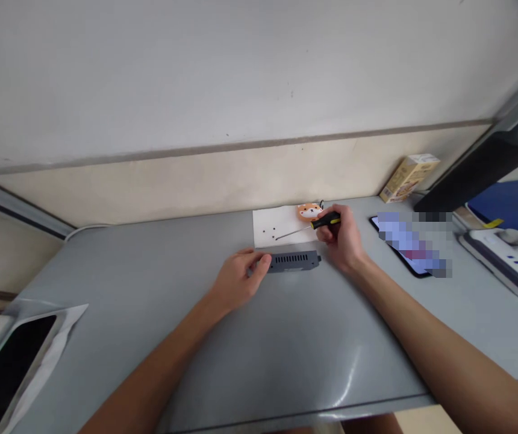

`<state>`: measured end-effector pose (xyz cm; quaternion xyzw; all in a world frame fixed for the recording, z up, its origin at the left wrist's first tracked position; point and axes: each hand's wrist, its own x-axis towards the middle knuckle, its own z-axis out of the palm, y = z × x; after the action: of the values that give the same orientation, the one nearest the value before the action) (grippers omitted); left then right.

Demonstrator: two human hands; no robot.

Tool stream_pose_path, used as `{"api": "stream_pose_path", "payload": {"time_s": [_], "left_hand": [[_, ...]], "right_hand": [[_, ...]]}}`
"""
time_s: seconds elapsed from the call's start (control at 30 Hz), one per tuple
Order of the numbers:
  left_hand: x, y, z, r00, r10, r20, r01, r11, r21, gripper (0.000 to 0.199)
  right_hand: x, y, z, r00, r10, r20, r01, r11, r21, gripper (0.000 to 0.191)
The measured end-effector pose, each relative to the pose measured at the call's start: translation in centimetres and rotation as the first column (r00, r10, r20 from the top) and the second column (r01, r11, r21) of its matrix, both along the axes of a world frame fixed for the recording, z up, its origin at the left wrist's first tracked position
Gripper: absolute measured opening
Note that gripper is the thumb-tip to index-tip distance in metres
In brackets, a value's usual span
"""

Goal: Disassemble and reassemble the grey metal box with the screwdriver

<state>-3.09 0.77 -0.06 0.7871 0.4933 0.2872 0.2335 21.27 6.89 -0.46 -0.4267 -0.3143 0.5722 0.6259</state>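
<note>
My left hand [240, 278] grips the left end of a dark grey slotted device [293, 261], its thumb and fingers closed on it above the grey table [150, 271]. Held in my right hand [343, 238] is a screwdriver [326, 220] with a black and yellow handle. Its thin shaft points left and down, and the tip is at one of several small dark screws [264, 231] lying on a white sheet of paper [259, 219]. Whether a screw is on the tip is too small to tell. An orange and white animal-face item [309, 211] rests on the paper's right part.
Right of my right hand lies a phone [406, 244] with a blurred screen. A yellow carton [409, 178] stands near the wall, beside a black panel [480, 169]. A white and grey device [507, 265] is at the far right. Another dark-screened device [12, 367] lies at the left.
</note>
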Motion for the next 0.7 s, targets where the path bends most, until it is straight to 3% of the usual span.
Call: {"api": "stream_pose_path", "payload": {"time_s": [0.17, 0.3, 0.6, 0.7], "left_hand": [[0.1, 0.2, -0.3, 0.994, 0.074, 0.074, -0.069, 0.995, -0.075, 0.056], [-0.2, 0.3, 0.1, 0.986, 0.030, 0.165, -0.013, 0.995, -0.103, 0.043], [-0.3, 0.1, 0.5, 0.983, 0.007, 0.185, 0.003, 0.998, -0.055, 0.029], [-0.5, 0.1, 0.2, 0.986, -0.026, 0.164, 0.013, 0.997, 0.081, 0.027]], "right_hand": [[-0.1, -0.5, 0.7, 0.990, 0.108, -0.088, -0.107, 0.994, 0.022, 0.026], [-0.3, -0.7, 0.5, 0.985, 0.164, -0.053, -0.162, 0.986, 0.037, 0.027], [-0.6, -1.1, 0.6, 0.978, 0.205, -0.031, -0.203, 0.978, 0.035, 0.028], [-0.7, -1.3, 0.7, 0.978, 0.207, -0.023, -0.206, 0.978, 0.040, 0.029]]}}
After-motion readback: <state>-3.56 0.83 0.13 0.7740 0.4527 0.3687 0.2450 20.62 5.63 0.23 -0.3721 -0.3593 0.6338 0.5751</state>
